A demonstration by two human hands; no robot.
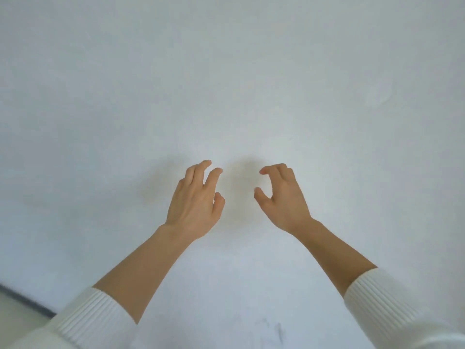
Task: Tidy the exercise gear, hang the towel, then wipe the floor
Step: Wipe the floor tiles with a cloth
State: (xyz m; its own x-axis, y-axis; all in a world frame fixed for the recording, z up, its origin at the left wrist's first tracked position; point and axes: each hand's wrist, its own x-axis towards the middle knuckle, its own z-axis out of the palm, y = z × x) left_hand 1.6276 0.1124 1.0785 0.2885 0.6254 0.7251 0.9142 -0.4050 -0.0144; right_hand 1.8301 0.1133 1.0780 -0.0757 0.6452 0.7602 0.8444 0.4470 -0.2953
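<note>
Both of my hands are raised in front of a plain white wall. My left hand is at the centre left, its fingers loosely curled, and it holds nothing. My right hand is a short way to its right, with thumb and fingers bent toward each other around an empty gap. The two hands do not touch. White ribbed sleeves cover both forearms near the bottom of the view. No exercise gear, towel or cloth is in view.
A dark strip runs across the bottom left corner, with a pale surface below it. Faint grey scuff marks show low on the wall between my arms.
</note>
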